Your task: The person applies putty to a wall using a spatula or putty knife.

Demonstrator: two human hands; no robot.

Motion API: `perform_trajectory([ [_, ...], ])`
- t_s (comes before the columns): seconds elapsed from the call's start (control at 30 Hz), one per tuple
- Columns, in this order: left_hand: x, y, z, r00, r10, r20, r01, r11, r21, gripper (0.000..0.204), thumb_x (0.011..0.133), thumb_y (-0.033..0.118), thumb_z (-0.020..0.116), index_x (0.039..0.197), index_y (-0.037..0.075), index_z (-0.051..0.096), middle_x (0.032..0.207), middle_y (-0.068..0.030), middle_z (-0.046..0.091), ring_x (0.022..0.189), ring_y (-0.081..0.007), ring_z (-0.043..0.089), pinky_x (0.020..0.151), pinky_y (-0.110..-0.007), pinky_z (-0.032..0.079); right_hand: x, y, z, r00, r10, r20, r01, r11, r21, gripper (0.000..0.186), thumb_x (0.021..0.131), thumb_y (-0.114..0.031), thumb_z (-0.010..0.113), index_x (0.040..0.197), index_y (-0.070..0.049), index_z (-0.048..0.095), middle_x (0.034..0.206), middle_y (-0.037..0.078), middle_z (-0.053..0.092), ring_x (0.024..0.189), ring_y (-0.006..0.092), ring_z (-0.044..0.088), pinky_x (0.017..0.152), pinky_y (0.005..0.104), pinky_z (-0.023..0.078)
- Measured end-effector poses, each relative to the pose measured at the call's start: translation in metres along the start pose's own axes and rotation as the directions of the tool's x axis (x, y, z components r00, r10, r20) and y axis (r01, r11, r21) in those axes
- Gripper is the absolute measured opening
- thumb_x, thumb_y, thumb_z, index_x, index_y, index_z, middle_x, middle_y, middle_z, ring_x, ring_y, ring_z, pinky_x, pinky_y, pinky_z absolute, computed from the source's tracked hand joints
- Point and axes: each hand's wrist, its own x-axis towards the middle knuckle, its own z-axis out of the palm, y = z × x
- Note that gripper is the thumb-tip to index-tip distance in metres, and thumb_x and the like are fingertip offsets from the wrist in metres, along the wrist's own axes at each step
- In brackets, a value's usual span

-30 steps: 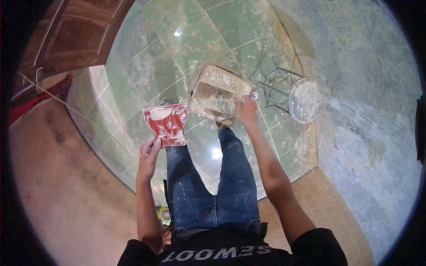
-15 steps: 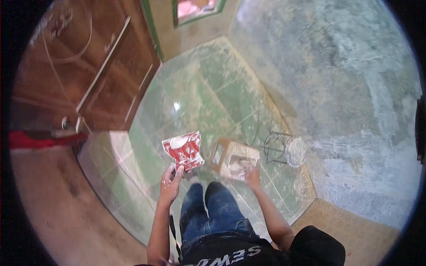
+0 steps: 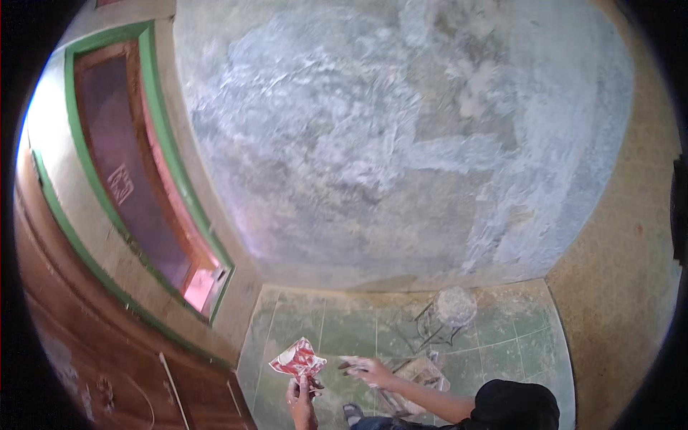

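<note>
Low in the view, my left hand [image 3: 302, 398] grips the lower end of a red board [image 3: 296, 357] smeared with white paste. Just right of it, my right hand [image 3: 371, 373] is closed on what looks like a scraper [image 3: 350, 364] coated in paste, its shape hard to make out. A paste-crusted rectangular container [image 3: 423, 376] sits on the floor, partly behind my right forearm.
A stool [image 3: 455, 306] with a round, paste-spattered seat stands by the patchily coated wall [image 3: 322, 158] that fills the upper view. At left are a wooden door [image 3: 64, 301] and a green-framed window [image 3: 132, 172]. Green tiles [image 3: 502, 351] cover the floor.
The view has tilted up from floor to wall. My right hand has risen out of the container and moved left towards the red board, which stays in my left hand.
</note>
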Motion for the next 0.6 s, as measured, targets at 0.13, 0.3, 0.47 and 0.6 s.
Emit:
perform_trajectory([
  [0.13, 0.019, 0.003, 0.056, 0.996, 0.038, 0.080, -0.027, 0.990, -0.140, 0.020, 0.093, 0.021, 0.056, 0.096, 0.002, 0.061, 0.079, -0.0038, 0.062, 0.067, -0.0108, 0.057, 0.059, -0.026, 0.045, 0.017, -0.043, 0.005, 0.992, 0.121, -0.025, -0.117, 0.985, 0.130, 0.055, 0.095, -0.029, 0.055, 0.134, 0.006, 0.041, 0.130, 0.012, 0.052, 0.114, 0.0145, 0.051, 0.094, 0.0281, 0.041],
  [0.3, 0.122, 0.076, 0.032, 0.935, 0.042, 0.352, -0.049, 0.999, 0.011, 0.020, 0.094, 0.019, 0.053, 0.097, 0.000, 0.062, 0.076, -0.0043, 0.063, 0.062, -0.0108, 0.057, 0.057, -0.026, 0.046, 0.111, -0.067, 0.072, 0.979, 0.076, -0.190, 0.046, 0.825, 0.564, 0.042, 0.094, -0.029, 0.057, 0.121, 0.002, 0.052, 0.115, 0.005, 0.057, 0.105, 0.0116, 0.052, 0.090, 0.0270, 0.042],
  [0.47, 0.199, 0.085, 0.045, 0.723, -0.037, 0.690, -0.096, 0.983, 0.154, 0.029, 0.097, 0.025, 0.045, 0.097, 0.000, 0.060, 0.080, -0.0075, 0.066, 0.071, -0.0141, 0.062, 0.063, -0.028, 0.047, 0.160, -0.077, 0.069, 0.862, 0.117, -0.494, 0.216, 0.796, 0.566, 0.030, 0.095, -0.026, 0.055, 0.113, -0.002, 0.056, 0.105, 0.001, 0.058, 0.094, 0.0098, 0.053, 0.082, 0.0262, 0.043],
  [0.6, 0.243, 0.094, 0.071, 0.528, -0.117, 0.841, -0.243, 0.928, 0.281, 0.030, 0.098, 0.027, 0.044, 0.096, 0.001, 0.060, 0.082, -0.0069, 0.066, 0.074, -0.0152, 0.062, 0.067, -0.030, 0.048, 0.181, -0.085, 0.056, 0.710, 0.106, -0.696, 0.392, 0.762, 0.516, 0.030, 0.095, -0.023, 0.055, 0.116, -0.002, 0.054, 0.108, 0.003, 0.058, 0.096, 0.0109, 0.054, 0.083, 0.0265, 0.043],
])
